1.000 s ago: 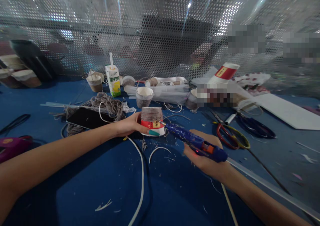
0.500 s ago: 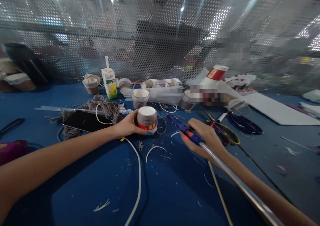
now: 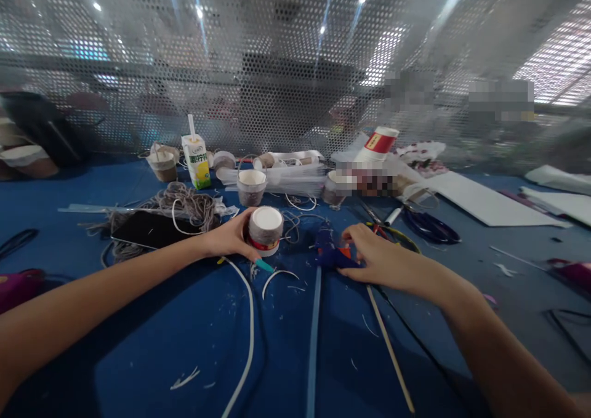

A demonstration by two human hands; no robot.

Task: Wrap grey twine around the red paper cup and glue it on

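Observation:
My left hand (image 3: 233,236) is wrapped around the side of a small paper cup (image 3: 266,221), a teal nail showing on its thumb. Grey cord is wound about the cup over a red band, and its white end faces up. To the right, a dark blue hot glue gun (image 3: 327,249) lies low at the table, with a long clear glue stick (image 3: 314,338) running from its back toward me. The fingers and thumb of my right hand (image 3: 367,252) curl loosely about its handle, by the orange trigger.
Behind the cup stand a cord-wrapped little bucket (image 3: 252,190) and a juice carton (image 3: 196,159). Grey yarn (image 3: 184,199) and a black phone (image 3: 143,230) lie left. A white cord (image 3: 249,319) and a thin wooden stick (image 3: 390,347) lie in front. Scissors (image 3: 406,236) and white board (image 3: 489,199) are right.
The glue gun has gone down to the table and turned, its glue stick now pointing toward me. My right hand has loosened around it. My left thumb has shifted lower on the cup.

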